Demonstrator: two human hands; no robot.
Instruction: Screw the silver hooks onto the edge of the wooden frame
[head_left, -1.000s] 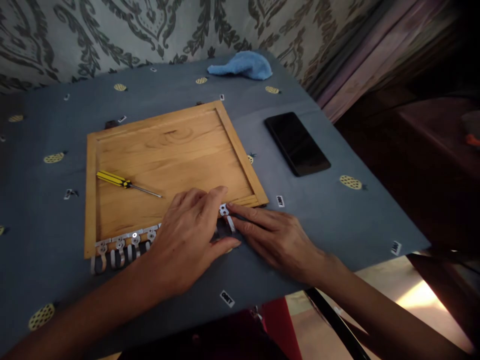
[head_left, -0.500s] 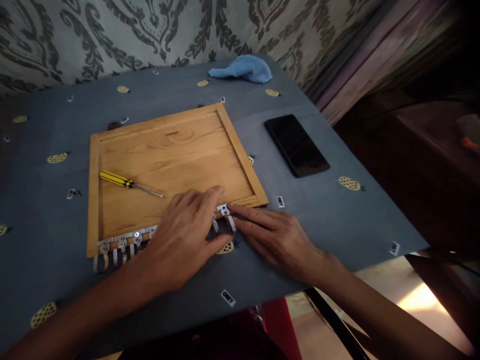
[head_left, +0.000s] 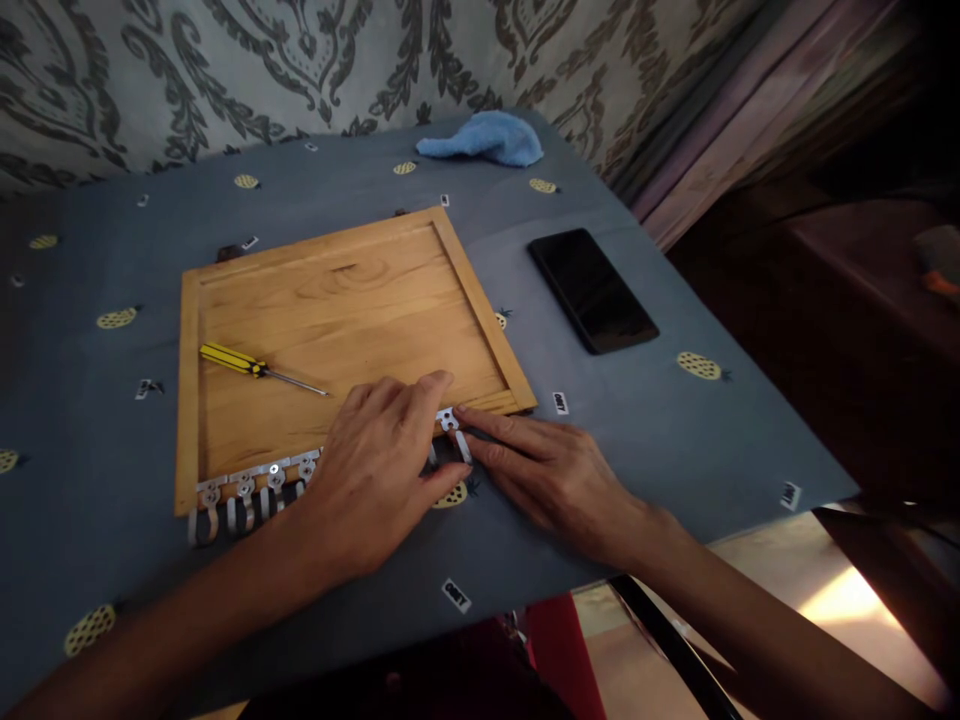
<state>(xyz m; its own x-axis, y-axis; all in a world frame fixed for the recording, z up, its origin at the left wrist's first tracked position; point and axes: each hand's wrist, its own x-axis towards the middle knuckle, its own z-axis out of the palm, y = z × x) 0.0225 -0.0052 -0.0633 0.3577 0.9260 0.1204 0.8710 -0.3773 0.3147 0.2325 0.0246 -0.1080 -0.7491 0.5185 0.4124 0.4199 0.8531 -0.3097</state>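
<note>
A shallow wooden tray (head_left: 337, 300) lies flat on a blue-grey patterned tablecloth (head_left: 637, 430). A metal strip of hooks (head_left: 247, 492) runs along its near edge. My left hand (head_left: 375, 475) lies over the middle of that strip, fingers bent down onto it, thumb by the cloth. My right hand (head_left: 544, 470) rests flat to the right, its fingertips touching the last hook (head_left: 451, 425) near the tray's corner. A yellow-and-black screwdriver (head_left: 251, 366) lies loose inside the tray, to the left of my hands.
A black phone (head_left: 592, 288) lies face up right of the tray. A blue cloth (head_left: 484, 137) is bunched at the far edge, by the patterned wall. The table's right and near edges drop to a dark floor.
Both hands stay on the hook strip at the tray's near edge, shifting only slightly. The view has drifted a little.
</note>
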